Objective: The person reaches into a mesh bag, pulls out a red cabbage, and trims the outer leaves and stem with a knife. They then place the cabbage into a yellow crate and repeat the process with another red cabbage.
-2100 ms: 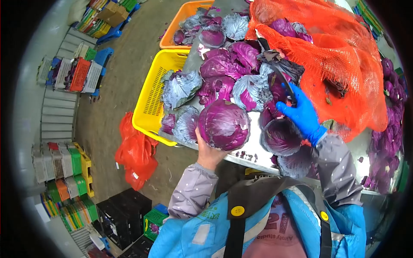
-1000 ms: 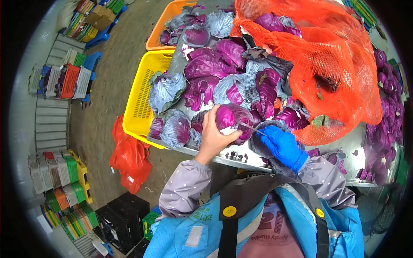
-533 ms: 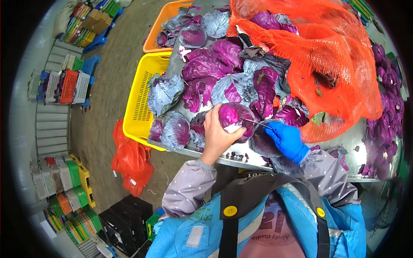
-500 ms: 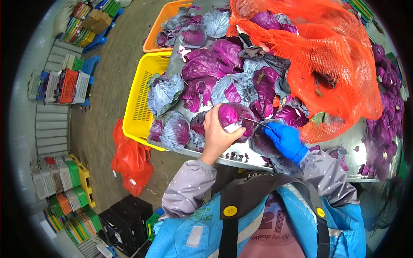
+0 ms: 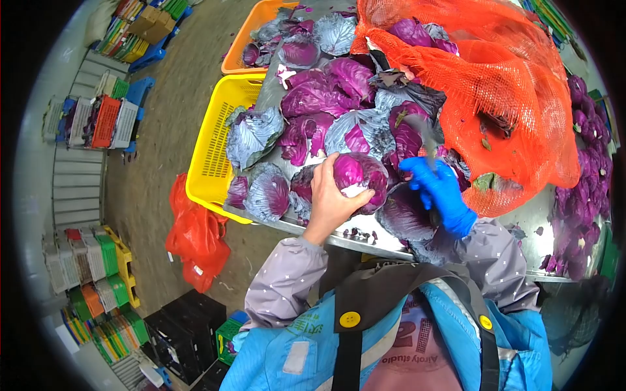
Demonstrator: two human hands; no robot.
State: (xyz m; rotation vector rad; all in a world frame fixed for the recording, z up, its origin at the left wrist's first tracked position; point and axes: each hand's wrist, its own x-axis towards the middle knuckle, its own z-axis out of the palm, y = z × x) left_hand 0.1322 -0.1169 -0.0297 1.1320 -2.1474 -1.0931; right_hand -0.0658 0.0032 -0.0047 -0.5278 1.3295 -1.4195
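- Steel table heaped with loose purple leaves; an orange net sack lies across its far side
- Left hand, bare, fingers curled round a red cabbage at the table's near edge
- Right hand, blue-gloved, fingers closed on a knife, blade up, beside the cabbage
- Yellow crate against the table's left; red bag on the concrete floor; stacked crates by the wall

The knife above the right hand is blurred — orange crate cut off.
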